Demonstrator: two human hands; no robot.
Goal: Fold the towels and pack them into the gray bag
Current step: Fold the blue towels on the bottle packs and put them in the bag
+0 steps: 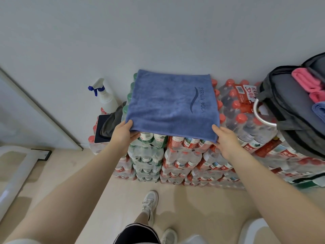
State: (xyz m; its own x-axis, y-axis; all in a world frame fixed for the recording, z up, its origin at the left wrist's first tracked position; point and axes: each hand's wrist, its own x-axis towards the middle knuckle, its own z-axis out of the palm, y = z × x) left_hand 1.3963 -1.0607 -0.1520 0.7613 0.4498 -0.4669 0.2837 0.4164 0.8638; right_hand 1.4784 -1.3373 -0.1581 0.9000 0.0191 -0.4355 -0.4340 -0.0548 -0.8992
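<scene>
A blue towel [168,103] with "YOGA FITNESS" printed on it lies spread flat on top of stacked bottle packs. My left hand [123,132] pinches its near left corner. My right hand [226,138] pinches its near right corner. The gray bag [288,103] stands open at the right, on the bottle packs. Inside it sit rolled pink towels [307,81] and a blue towel [319,111].
Shrink-wrapped packs of water bottles [184,155] are stacked on the floor against the wall. A white spray bottle [105,95], a dark cloth [112,122] and a tablet-like device [102,129] sit at the left. A white frame [15,173] stands at far left.
</scene>
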